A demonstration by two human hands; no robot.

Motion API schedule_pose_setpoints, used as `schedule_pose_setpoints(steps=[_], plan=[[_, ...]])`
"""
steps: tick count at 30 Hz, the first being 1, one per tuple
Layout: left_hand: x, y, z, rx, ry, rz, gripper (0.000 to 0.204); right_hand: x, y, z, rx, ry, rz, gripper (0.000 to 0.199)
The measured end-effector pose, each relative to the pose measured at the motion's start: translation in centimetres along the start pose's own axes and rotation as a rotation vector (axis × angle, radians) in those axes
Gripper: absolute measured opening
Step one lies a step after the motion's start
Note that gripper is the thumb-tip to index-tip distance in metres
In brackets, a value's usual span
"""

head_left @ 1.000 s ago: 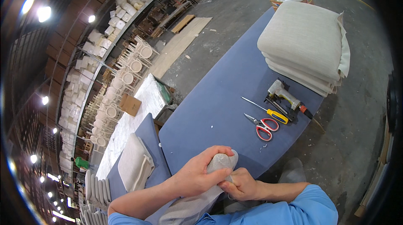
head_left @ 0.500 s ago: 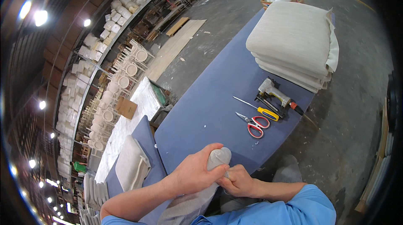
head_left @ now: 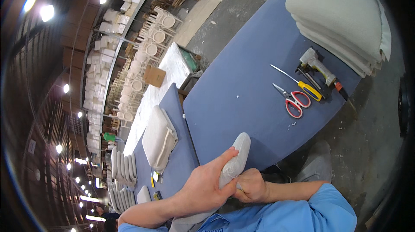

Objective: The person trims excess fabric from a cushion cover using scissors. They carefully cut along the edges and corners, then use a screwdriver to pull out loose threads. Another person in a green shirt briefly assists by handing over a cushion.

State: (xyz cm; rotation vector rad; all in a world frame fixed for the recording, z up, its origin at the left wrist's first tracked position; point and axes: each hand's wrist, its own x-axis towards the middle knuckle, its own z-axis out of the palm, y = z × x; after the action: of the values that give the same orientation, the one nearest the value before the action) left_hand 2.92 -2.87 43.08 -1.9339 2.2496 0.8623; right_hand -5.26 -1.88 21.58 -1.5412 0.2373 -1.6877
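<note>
My left hand (head_left: 211,181) is wrapped round a light grey fabric cushion (head_left: 240,150), its thumb and fingers pressing on either side. One narrow, rounded end of the cushion points up past the fingers. Just below that end, my right hand (head_left: 252,185) is closed in a fist against the fabric, pinching its edge. The lower part of the cushion runs down toward my lap, mostly covered by my left forearm. Ahead on the blue table (head_left: 233,98) lie red-and-white-handled scissors (head_left: 295,103), a yellow-handled screwdriver (head_left: 309,90) and a staple gun (head_left: 319,68).
A stack of pale fabric pieces (head_left: 339,9) stands at the table's far right. On a lower blue surface at left rests another pale cushion (head_left: 158,141). Several cushions (head_left: 123,165) stand in rows beyond it. A cardboard box (head_left: 154,76) sits on a white-covered table.
The view has swung, so the table and tools appear farther right and higher. More of the cushion's end now sticks out above my left hand, and it looks narrower. Both hands keep their grip.
</note>
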Motion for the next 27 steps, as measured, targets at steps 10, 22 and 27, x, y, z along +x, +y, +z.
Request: schedule_pose_setpoints(steps=[10, 22, 27], plan=[[-2.8, -3.6, -7.7, -0.212, -0.112, -0.225, 0.066, 6.5, 4.9, -1.9, 0.052, 0.101, 0.111, 0.05], [-13.0, -7.2, -7.2, -0.123, 0.161, -0.308, 0.048, 4.9, 6.0, 5.3, -0.069, -0.173, 0.119, 0.071], [-16.7, -8.7, -4.4, -0.099, 0.37, -0.28, 0.03, 2.8, 4.1, 7.6, -0.124, -0.132, 0.093, 0.07]])
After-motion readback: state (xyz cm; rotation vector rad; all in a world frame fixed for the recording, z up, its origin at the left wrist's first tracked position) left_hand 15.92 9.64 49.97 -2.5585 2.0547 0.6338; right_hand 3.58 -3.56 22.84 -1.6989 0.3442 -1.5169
